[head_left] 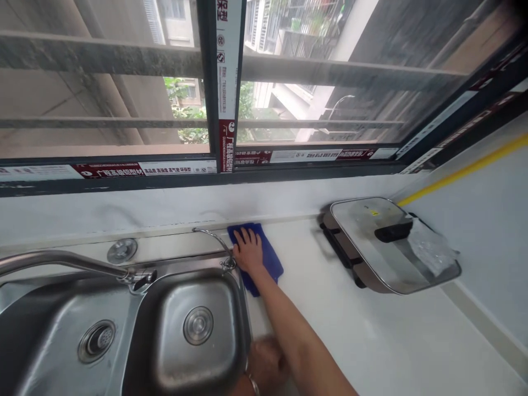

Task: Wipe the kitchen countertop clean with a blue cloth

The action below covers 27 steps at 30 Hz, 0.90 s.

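My right hand (248,250) lies flat on a dark blue cloth (270,258), fingers spread and pressing it to the white countertop (330,324). The cloth is spread beside the back right corner of the steel sink (243,297), close to a small thin curved faucet (214,235). Lower down, my left hand (267,357) is blurred, next to the sink's right edge and partly behind my right forearm. It looks rounded, but its fingers are smeared, and whether it holds anything is hidden. A bracelet circles the left wrist.
A large steel faucet (70,258) reaches over the left basin. The right basin has a drain strainer (198,325). Behind the sink sits a round metal cover (122,251). An electric pan with a glass lid (363,220) stands at right, a clear plastic bag (431,250) on it.
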Tool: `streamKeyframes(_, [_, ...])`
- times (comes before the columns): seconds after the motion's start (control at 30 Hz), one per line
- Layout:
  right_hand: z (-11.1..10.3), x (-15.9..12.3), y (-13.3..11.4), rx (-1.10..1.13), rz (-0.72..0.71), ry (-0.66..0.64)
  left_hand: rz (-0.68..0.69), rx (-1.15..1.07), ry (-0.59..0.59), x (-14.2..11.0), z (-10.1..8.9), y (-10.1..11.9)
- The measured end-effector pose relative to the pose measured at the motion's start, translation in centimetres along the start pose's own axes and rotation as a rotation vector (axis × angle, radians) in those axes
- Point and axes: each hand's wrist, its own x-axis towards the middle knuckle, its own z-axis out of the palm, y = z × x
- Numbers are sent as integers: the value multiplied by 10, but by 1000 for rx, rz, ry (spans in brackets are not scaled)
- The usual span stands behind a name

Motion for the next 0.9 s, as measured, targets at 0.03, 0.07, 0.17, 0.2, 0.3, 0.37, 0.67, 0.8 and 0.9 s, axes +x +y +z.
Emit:
streamKeyframes(0.03, [0,0,1,7,2,7,7,-2,13,0,-1,0])
streamKeyframes(0.07, [0,1,2,15,1,13,16,-2,27,1,-1,1])
streamKeyframes(0.17, [1,2,9,41,-7,26,36,5,50,1,-4,2])
streamKeyframes(0.2, [0,3,13,51,-9,32,38,7,47,1,-5,2])
streamKeyframes(0.3, [-2,3,32,70,-9,59,36,17,25,2,-9,3])
streamKeyframes(0.37, [-6,3,51,64,7,78,37,26,5,4,-12,5])
streamKeyframes(0.67, [-19,1,135,38,55,109,42,42,-56,13,-20,8])
streamKeyframes(0.8, [-21,0,160,27,80,125,45,51,-64,12,-21,8])
streamKeyframes(0.9, [-24,-2,184,-4,148,142,53,53,-64,13,-22,9])
